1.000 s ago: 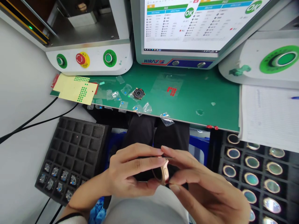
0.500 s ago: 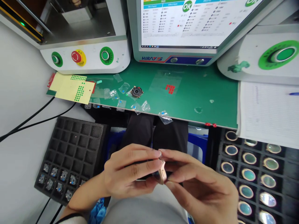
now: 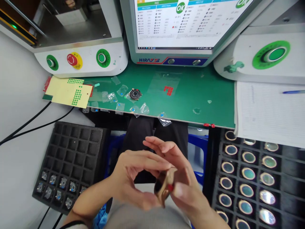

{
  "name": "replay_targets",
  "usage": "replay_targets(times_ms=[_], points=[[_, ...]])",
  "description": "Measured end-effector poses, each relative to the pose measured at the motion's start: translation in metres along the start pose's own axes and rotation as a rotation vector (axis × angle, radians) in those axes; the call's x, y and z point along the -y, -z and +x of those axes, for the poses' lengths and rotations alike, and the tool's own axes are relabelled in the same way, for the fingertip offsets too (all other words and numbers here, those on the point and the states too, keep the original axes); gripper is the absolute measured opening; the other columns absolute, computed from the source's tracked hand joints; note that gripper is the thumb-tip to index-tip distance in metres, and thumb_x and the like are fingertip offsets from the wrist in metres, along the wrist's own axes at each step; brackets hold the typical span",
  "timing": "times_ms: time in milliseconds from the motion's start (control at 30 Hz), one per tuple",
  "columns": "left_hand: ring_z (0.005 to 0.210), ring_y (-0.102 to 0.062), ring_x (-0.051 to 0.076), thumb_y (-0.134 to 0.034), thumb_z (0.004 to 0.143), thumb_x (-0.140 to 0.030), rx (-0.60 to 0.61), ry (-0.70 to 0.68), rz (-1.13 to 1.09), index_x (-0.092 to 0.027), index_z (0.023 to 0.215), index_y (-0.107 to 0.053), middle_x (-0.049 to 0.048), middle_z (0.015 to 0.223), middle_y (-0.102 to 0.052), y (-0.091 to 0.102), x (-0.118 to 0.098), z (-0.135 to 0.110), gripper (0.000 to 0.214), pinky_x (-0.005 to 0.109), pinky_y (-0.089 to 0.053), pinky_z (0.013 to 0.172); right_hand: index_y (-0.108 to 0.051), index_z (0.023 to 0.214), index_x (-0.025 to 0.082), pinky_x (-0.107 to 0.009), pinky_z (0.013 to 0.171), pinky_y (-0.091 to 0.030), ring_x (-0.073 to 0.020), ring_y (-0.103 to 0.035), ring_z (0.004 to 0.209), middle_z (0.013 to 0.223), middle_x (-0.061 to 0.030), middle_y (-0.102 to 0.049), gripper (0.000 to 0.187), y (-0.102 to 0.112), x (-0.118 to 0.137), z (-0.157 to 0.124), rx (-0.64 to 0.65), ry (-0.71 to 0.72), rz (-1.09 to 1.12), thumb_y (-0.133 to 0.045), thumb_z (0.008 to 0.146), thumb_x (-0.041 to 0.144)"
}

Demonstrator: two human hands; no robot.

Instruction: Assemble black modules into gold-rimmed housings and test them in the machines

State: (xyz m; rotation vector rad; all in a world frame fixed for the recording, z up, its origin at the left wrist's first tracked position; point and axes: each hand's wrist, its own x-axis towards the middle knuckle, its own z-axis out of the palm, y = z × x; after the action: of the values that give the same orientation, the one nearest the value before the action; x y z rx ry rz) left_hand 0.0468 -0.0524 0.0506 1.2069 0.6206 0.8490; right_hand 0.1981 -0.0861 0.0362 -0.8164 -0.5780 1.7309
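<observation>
Both hands shift from half a second ago: the right hand (image 3: 189, 189) lifts its fingers off the near edge and fans them upward, while the watch case (image 3: 165, 187) tips over, bringing a red patch (image 3: 170, 187) into sight.

Across the bench, the green worktop (image 3: 186, 92) carries a white machine (image 3: 85, 62) and a monitor (image 3: 176, 31) reading PASS and OK, though I can't tell which piece those results belong to. Down by the person's right, a black tray (image 3: 288, 190) holds columns of round, gold-rimmed pieces; on the other side, a foam tray (image 3: 100, 152) has small metallic parts gathered in its nearer rows. Yellow cards (image 3: 69, 90) with green dots lie at the worktop's left end, and a dark round watch back (image 3: 135, 94) sits among scraps of clear film (image 3: 144, 108). Beyond them, red squares (image 3: 168, 90) remain on a clear sheet.

Over the lap, the left hand (image 3: 126, 173) pinches the case between fingertips above and thumb below. The right thumb lies by the red patch; whether its fingers grip from behind, I cannot tell. To my eye this case is partway handled: the red patch is on it, but it isn't set down in either tray.
</observation>
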Motion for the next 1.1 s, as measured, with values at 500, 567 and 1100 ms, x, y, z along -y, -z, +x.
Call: replay_targets(times_ms=[500,567,1100], points=[[0.056,-0.066,0.007,-0.072,0.088,-0.041,-0.326,0.594,-0.824,-0.011,0.082,-0.073,0.0036,0.069,-0.071,-0.029,0.015,0.012,0.03,0.01,-0.055,0.055,-0.068,0.111,0.025,-0.034,0.093,-0.056,-0.0202,-0.065,0.108,0.113,-0.0069,-0.069,0.026,0.007,-0.008,-0.013,-0.251,0.451,-0.454,-0.059,0.091,0.011],[0.053,-0.064,0.008,-0.066,0.091,-0.047,-0.248,0.454,-0.739,-0.012,0.092,-0.07,0.0033,0.07,-0.069,-0.027,0.016,0.009,0.035,0.012,-0.054,0.05,-0.068,0.113,0.026,-0.035,0.093,-0.056,-0.0198,-0.066,0.108,0.113,-0.0059,-0.07,0.033,0.01,-0.007,-0.013,-0.225,0.462,-0.507,-0.058,0.089,0.004],[0.043,-0.05,0.002,-0.057,0.099,-0.033,-0.171,0.092,-0.168,-0.027,0.118,-0.072,0.0033,0.08,-0.073,-0.026,0.014,0.005,0.025,0.009,-0.042,0.043,-0.07,0.111,0.024,-0.033,0.087,-0.06,-0.0195,-0.065,0.108,0.126,-0.0085,-0.059,0.027,0.014,-0.006,-0.01,-0.142,0.506,-0.61,-0.066,0.088,0.01]])
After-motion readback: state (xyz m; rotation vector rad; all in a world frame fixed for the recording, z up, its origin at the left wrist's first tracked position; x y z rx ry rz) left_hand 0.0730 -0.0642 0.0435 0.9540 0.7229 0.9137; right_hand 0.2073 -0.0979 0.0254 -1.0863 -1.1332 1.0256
